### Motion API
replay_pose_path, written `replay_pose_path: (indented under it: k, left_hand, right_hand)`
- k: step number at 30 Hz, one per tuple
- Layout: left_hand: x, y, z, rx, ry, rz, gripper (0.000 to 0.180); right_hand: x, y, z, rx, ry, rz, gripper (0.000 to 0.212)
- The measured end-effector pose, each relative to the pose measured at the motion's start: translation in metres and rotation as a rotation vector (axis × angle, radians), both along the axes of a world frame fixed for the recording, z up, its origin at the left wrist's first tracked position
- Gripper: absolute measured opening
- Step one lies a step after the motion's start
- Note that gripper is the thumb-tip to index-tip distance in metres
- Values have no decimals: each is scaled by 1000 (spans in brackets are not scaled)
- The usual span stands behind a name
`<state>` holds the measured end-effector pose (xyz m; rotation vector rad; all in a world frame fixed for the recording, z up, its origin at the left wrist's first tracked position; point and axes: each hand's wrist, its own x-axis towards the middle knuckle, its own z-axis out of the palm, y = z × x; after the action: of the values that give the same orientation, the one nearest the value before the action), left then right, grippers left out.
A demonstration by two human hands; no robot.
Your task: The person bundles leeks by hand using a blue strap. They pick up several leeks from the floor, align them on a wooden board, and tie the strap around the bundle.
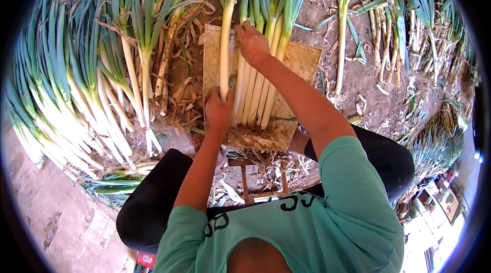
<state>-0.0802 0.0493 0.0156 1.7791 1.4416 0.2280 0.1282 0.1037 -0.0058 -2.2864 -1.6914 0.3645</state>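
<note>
- Yellowed and soil-stained, the board (303, 71) lies between the person's knees, its left edge just beside the left hand (219, 113) and its right edge well clear of the stalks.
- Bare room on the board runs as a narrow strip along the left and a wider patch on the right; the lower edge is smeared with dirt.
- One lone onion stalk (225, 50), white below and green above, stands apart by a slim gap at the left of the board; the left hand's fingers are closed on its lower end.
- Beside it, a row of onion stalks (255, 96) lies side by side on the board, roots toward the person, green tops past the far edge.
- Across the upper part of that row reaches the right hand (252, 45), fingers bent; whether they clamp a stalk, I cannot tell.
- Below the board, a wooden frame (245, 185) shows its legs.
- Brown soil (371, 91) spreads to the right, with a single long onion (341, 48) lying near the board and more bundles farther off.
- Leftward, a large onion heap (76, 99) fans out, with dry leaves (181, 91) between it and the board.
- Pale paving (76, 216) covers the lower left; bright light falls at the lower right.
</note>
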Motion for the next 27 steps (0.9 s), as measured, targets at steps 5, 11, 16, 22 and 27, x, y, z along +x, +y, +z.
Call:
replay_pose_path:
  k: [5,11,16,22,27]
  left_hand:
    - [-2,-1,-10,6,165,-121,44]
    - [-1,-6,-12,10,90,-79,48]
    - [-6,-13,-15,96,-13,-61,44]
    - [-7,-16,-15,229,-23,-98,43]
    - [-7,-17,-12,380,53,-209,44]
  right_hand:
    - [2,15,2,-65,87,-130,46]
    - [11,23,-3,-96,175,-158,50]
    - [17,23,-2,-74,220,-150,38]
    - [26,28,-26,-16,160,-226,28]
    - [42,23,-1,-85,1092,-526,45]
